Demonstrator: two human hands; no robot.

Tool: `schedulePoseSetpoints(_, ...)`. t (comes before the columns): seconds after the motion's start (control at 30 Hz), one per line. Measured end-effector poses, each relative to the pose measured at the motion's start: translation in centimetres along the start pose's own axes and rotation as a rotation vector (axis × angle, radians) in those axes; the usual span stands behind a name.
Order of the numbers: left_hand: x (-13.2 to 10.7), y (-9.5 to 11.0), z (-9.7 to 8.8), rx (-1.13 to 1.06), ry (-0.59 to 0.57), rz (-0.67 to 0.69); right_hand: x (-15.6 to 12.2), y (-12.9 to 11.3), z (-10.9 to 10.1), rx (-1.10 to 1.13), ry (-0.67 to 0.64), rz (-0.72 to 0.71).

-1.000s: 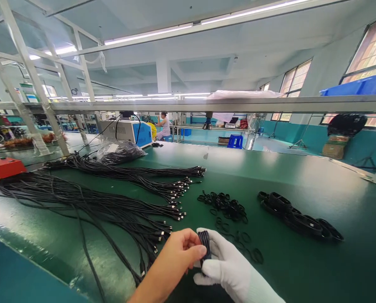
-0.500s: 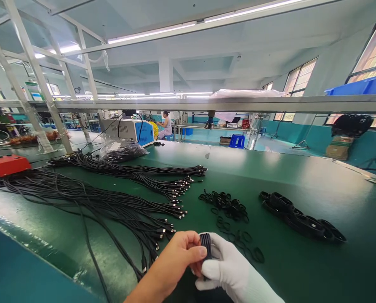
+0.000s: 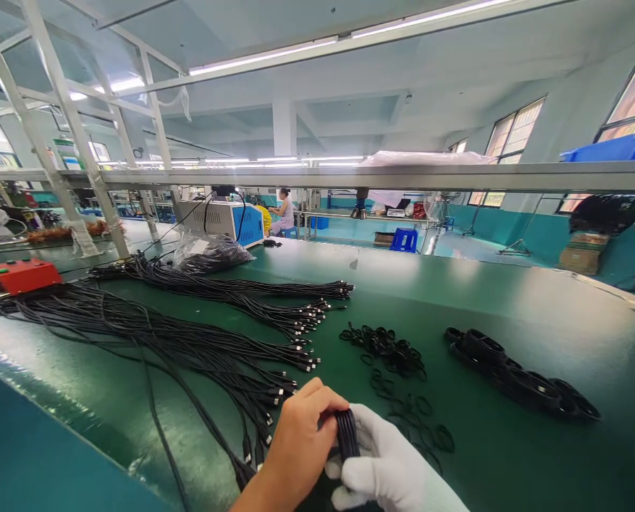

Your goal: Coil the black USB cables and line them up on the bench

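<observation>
A coiled black cable [image 3: 348,434] is held between my two hands, low in the middle of the head view. My bare left hand [image 3: 305,434] pinches its upper left side with thumb and forefinger. My right hand [image 3: 384,459], in a white glove, is wrapped round the coil from the right. Its lower end is partly hidden by the fingers. Left of my hands lie long black USB cables [image 3: 162,334], their plug ends [image 3: 309,364] pointing right. Small black rings [image 3: 389,348] lie in a loose pile just beyond my right hand.
Several finished-looking black coils [image 3: 525,377] sit in a row on the green table [image 3: 429,284] at right. A red control box [image 3: 21,276] and a bagged bundle [image 3: 213,252] stand left, before a blue-and-white machine [image 3: 224,220]. A metal shelf beam [image 3: 317,176] crosses above. A person [image 3: 284,212] sits far back.
My left hand has turned, its knuckles now higher and its fingers at the top of the coil. More of the coil's side shows. The view has shifted slightly.
</observation>
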State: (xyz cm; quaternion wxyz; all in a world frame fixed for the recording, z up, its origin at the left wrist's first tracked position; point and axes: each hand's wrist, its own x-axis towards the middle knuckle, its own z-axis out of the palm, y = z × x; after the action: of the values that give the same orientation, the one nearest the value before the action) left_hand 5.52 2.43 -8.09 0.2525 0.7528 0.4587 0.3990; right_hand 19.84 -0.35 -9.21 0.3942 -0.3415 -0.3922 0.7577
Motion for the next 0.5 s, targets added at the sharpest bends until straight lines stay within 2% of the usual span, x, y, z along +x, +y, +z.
schedulePoseSetpoints(0.1, 0.3, 0.2, 0.0, -0.018, 0.014, -0.038, -0.4, -0.2, 0.2, 0.088, -0.053, -0.016)
schedulePoseSetpoints(0.23, 1.2, 1.2, -1.6, -0.063, -0.052, -0.05, -0.6, -0.8, -0.4, 0.328, -0.216, -0.018)
schedulePoseSetpoints(0.33, 1.7, 0.8, -3.1, -0.114, 0.037, -0.108, -0.5, -1.0, -0.9, 0.422, -0.282, -0.022)
schedulePoseSetpoints(0.4, 1.5, -0.3, -4.1, -0.057, 0.094, -0.117, -0.4, -1.2, -0.9, 0.368, -0.232, -0.031)
schedulePoseSetpoints(0.43, 1.3, -1.1, -4.6, -0.005, 0.107, -0.1, -0.4, -1.5, -0.9, 0.257, -0.155, -0.056)
schedulePoseSetpoints(0.5, 0.8, -3.1, -5.5, 0.125, 0.181, -0.046, -0.6, -2.6, -1.3, -0.099, 0.107, -0.15)
